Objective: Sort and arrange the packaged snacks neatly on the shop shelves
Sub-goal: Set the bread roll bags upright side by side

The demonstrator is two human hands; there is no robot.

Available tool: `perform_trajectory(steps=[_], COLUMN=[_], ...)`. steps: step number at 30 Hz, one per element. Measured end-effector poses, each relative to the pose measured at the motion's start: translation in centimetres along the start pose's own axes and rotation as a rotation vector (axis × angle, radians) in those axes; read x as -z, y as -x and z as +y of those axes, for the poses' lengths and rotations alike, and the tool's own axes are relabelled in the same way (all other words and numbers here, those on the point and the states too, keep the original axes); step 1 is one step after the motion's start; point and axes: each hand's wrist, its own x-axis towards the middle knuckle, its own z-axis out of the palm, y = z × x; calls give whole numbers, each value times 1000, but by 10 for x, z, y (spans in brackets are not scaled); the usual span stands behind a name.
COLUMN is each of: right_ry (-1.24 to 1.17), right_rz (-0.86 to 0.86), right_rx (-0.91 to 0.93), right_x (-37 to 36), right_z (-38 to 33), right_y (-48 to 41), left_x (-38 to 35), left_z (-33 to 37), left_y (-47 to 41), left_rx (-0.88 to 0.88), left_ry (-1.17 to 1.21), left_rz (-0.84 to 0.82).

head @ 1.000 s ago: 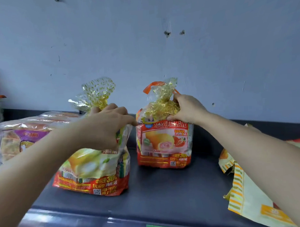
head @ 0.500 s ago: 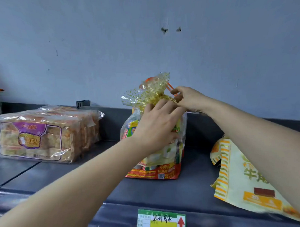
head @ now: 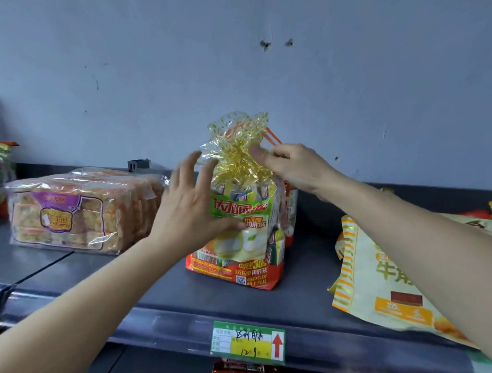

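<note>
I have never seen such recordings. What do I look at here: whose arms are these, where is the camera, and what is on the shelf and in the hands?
No machine is here: a person wears one camera on the head, so you see that person's own two arms from above. They reach over a dark shop shelf. In the middle stands a green snack bag, with a red bag close behind it. The left hand, fingers spread, rests on the green bag's front. The right hand pinches the gathered gold plastic top; which bag's top, I cannot tell. At left lie clear packs of cakes, at right a yellow striped bag. A price tag hangs on the shelf edge.
</note>
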Motion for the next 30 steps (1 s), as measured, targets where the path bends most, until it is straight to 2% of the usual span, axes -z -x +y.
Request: perform_trajectory(steps=[1, 3, 6, 10, 12, 15, 21, 26, 28, 30], right_ry=[72, 255, 267, 210, 175, -28, -168, -91, 47, 184], right_rz=[-80, -170, -59, 83, 44, -68, -182, -125, -91, -52], right_rx=[16, 49, 46, -10, -55, -172, -310, -293, -241, -174], right_x=[-1, -3, -2, -2, -5, -6, -7, -6, 3, 20], right_z=[0, 4, 15, 30, 34, 37, 39, 33, 27, 20], right_y=[3, 7, 5, 6, 8, 8, 2, 6, 13, 26], left_x=[-2, -5, -1, -10, -14, -15, -17, -16, -10, -4], left_z=[3, 2, -3, -4, -1, -3, -10, 0, 13, 34], left_y=[1, 0, -6, -5, -2, -1, -6, -6, -1, 8], left_rx=[107, 167, 127, 104, 117, 115, 203, 253, 236, 77], left_ry=[86, 213, 322, 261, 273, 313, 476, 469, 353, 229], left_rz=[-102, -238, -353, -349, -328, -318, -444, -400, -305, -125])
